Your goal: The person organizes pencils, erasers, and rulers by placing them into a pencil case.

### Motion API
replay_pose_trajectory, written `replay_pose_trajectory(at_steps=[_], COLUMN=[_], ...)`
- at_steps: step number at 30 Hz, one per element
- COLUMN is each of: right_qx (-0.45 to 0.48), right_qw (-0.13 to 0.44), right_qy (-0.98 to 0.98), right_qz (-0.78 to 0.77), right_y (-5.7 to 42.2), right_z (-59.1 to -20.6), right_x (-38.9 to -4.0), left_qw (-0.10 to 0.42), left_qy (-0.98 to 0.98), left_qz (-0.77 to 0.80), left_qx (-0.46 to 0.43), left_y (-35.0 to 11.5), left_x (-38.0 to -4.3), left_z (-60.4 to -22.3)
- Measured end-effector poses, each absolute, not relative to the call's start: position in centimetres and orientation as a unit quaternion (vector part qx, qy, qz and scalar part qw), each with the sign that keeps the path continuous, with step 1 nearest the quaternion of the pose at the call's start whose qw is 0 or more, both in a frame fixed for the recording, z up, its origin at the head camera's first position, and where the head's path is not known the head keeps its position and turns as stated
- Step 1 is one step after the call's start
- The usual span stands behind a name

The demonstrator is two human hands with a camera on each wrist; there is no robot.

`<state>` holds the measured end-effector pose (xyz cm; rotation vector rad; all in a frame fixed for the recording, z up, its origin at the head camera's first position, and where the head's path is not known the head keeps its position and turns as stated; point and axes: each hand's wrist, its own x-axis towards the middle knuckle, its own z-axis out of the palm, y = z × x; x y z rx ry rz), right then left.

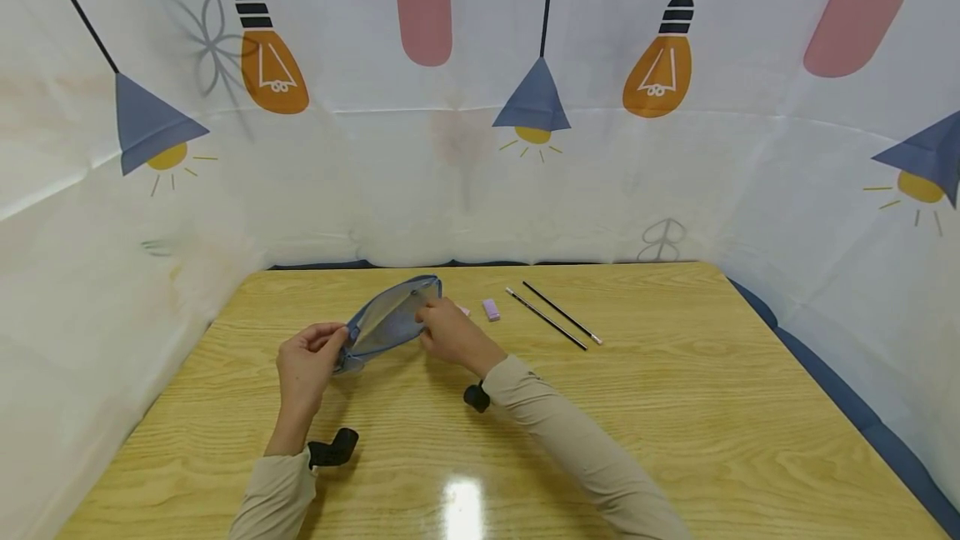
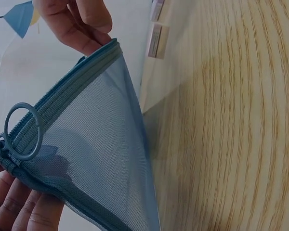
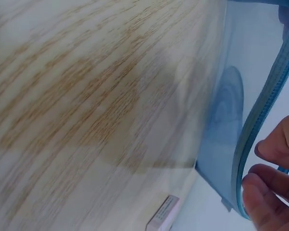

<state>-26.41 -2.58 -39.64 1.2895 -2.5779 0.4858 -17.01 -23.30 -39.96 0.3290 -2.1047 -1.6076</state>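
Note:
A blue mesh zipper pouch [image 1: 386,325] is held tilted over the table with its mouth spread apart. My left hand [image 1: 303,365] pinches its near-left corner between thumb and fingers. Beside those fingers, a ring pull [image 2: 39,126] hangs from the zipper in the left wrist view. At the opposite end, my right hand [image 1: 456,336] grips the zippered edge with curled fingers. In the right wrist view the fingertips [image 3: 254,192] lie right on the zipper band. Just past the right hand is a purple eraser [image 1: 491,310]; a second eraser [image 1: 464,310] is mostly hidden behind that hand.
Two dark pencils [image 1: 546,319] [image 1: 562,312] lie side by side on the wooden table [image 1: 675,423], right of the erasers. A white cloth [image 1: 465,182] printed with lamps and bulbs hangs behind and along both sides. Each wrist wears a black camera mount [image 1: 334,447].

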Motion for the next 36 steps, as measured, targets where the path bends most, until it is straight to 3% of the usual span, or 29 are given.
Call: replay_pose_trajectory(at_steps=[6,22,36], right_qx=[0.405,0.420,0.417], right_qw=[0.102,0.158,0.152], right_qy=[-0.900,-0.889,-0.891], right_qz=[0.123,0.090,0.096], right_y=[-2.4,-2.1,-1.2], right_z=[-39.4,-39.4,-38.6], right_x=[-25.9,-26.0,-25.6], left_qw=[0.238,0.244,0.242], left_qy=[-0.767,-0.767,-0.766], left_qz=[-0.584,-0.579,-0.580], left_qx=[0.120,0.129,0.137], left_y=[-23.3,-23.4,-23.4], left_x=[-17.1,-17.2,-17.2], left_z=[-40.0,-40.1,-40.1])
